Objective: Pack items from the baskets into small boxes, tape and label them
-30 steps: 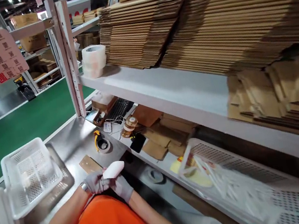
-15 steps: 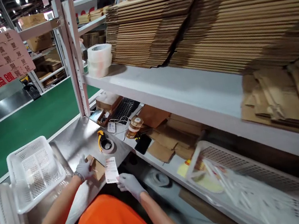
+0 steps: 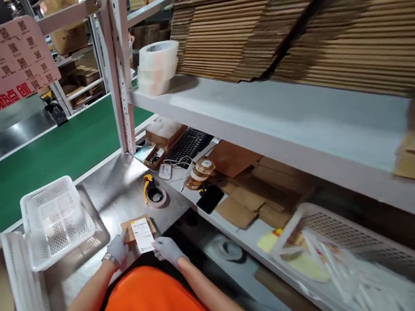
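A small brown cardboard box [image 3: 127, 226] lies near the front edge of the metal table. My gloved left hand [image 3: 118, 249] grips its left side, with a watch on the wrist. Over the top of the box is a white printed label [image 3: 143, 235]. Its lower right corner is pinched in my gloved right hand [image 3: 168, 251]. I cannot tell whether the label is stuck to the box or just held against it. Behind the box sits a yellow and black tape dispenser [image 3: 153, 192] with a roll in it.
White plastic baskets [image 3: 59, 222] stand at the left, beside a green conveyor belt [image 3: 33, 160]. Clear tape rolls [image 3: 159, 70] and stacked flat cartons [image 3: 232, 18] occupy the shelf at right. Below it are a phone [image 3: 210, 199], a keyboard [image 3: 192, 145] and a long basket [image 3: 326, 247].
The label has moved left, from beside the box to over its top. The box now lies squarer to me, and my right hand has come closer to my left. The view has shifted.
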Action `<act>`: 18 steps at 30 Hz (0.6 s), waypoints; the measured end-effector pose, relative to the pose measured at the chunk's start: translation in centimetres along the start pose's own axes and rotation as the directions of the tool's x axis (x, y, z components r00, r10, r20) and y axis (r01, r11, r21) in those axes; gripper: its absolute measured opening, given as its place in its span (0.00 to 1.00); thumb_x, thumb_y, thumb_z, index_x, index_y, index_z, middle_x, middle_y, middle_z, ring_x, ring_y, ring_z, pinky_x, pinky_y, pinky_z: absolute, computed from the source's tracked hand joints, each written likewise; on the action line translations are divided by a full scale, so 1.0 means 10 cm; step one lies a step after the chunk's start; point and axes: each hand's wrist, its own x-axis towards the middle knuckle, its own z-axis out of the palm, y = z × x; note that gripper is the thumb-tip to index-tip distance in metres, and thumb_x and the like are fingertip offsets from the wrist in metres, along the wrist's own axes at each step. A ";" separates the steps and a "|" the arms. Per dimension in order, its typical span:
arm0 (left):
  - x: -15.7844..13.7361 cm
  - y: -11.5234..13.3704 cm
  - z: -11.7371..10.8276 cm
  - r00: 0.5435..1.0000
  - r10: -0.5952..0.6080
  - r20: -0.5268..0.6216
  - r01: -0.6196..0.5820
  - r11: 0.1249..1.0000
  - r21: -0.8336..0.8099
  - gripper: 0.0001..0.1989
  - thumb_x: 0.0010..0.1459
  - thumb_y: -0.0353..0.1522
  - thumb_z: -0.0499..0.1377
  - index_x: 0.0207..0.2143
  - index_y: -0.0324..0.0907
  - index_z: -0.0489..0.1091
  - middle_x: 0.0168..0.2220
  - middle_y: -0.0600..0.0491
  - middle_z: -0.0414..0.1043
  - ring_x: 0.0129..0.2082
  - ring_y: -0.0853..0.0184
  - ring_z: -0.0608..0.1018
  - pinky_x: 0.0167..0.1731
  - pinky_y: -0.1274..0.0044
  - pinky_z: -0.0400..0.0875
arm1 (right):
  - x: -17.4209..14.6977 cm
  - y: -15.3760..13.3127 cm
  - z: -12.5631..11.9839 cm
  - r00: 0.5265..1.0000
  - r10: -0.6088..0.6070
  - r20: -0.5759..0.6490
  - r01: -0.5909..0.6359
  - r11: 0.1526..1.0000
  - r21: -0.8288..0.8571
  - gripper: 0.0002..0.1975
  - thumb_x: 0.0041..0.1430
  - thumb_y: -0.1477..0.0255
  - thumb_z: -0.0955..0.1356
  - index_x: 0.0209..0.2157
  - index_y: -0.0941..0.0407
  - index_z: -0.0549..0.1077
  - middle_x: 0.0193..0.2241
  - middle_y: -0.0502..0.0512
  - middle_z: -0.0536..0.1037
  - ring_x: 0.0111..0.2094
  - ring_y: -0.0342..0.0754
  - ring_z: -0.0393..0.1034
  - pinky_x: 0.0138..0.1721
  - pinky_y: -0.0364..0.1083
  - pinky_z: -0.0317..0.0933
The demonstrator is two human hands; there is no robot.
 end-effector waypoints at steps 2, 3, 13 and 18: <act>-0.03 -0.05 -0.06 0.996 -0.042 -0.076 0.040 0.999 -0.033 0.34 0.74 0.32 0.55 0.80 0.41 0.62 0.60 0.35 0.80 0.56 0.50 0.85 0.58 0.64 0.77 | 0.07 -0.04 0.05 1.000 0.007 0.018 -0.007 0.999 -0.035 0.13 0.58 0.76 0.74 0.23 0.54 0.71 0.18 0.46 0.74 0.20 0.41 0.68 0.22 0.39 0.61; -0.05 -0.06 -0.10 0.991 -0.061 -0.123 0.057 0.998 -0.035 0.32 0.75 0.32 0.54 0.79 0.39 0.63 0.62 0.34 0.78 0.58 0.50 0.84 0.61 0.64 0.77 | 0.10 -0.06 0.07 1.000 0.009 0.024 -0.008 0.999 -0.050 0.12 0.58 0.76 0.74 0.23 0.54 0.71 0.18 0.46 0.74 0.20 0.41 0.68 0.23 0.38 0.61; 0.24 0.41 -0.15 0.951 0.300 -0.082 -0.279 0.940 0.198 0.29 0.69 0.26 0.62 0.71 0.36 0.73 0.79 0.32 0.64 0.81 0.45 0.65 0.78 0.57 0.60 | 0.33 -0.07 0.17 0.999 0.037 0.034 -0.031 0.987 -0.160 0.15 0.59 0.75 0.74 0.22 0.53 0.70 0.18 0.48 0.73 0.19 0.42 0.67 0.22 0.39 0.61; 0.46 0.47 0.04 0.943 0.326 0.072 -0.331 0.885 0.328 0.39 0.70 0.35 0.62 0.78 0.28 0.63 0.82 0.24 0.52 0.83 0.34 0.56 0.80 0.48 0.51 | 0.39 -0.02 0.16 0.999 0.047 0.020 -0.042 0.983 -0.181 0.15 0.61 0.74 0.74 0.22 0.54 0.72 0.18 0.47 0.73 0.19 0.42 0.67 0.22 0.40 0.61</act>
